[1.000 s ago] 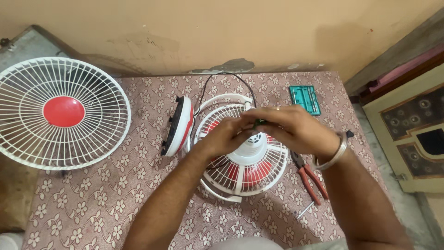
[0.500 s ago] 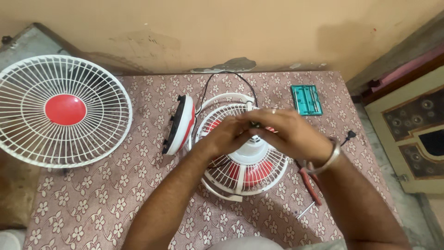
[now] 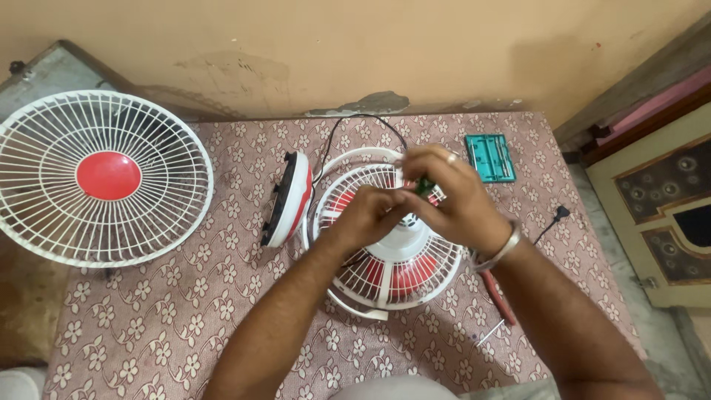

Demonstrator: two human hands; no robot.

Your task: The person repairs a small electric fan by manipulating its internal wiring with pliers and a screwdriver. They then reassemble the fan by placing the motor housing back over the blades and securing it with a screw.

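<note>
A pink cloth with a white flower print [image 3: 148, 326] covers the surface. On it lie a white wire fan cage with red blades inside [image 3: 385, 259], a red-and-white round fan base [image 3: 289, 198], a teal rectangular tool case [image 3: 490, 157], red-handled pliers [image 3: 498, 295] and a black power plug [image 3: 561, 213].

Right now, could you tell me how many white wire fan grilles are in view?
2. One fan grille with a red centre cap lies at the table's left edge; the other is on the fan under both hands, partly covered by them.
</note>
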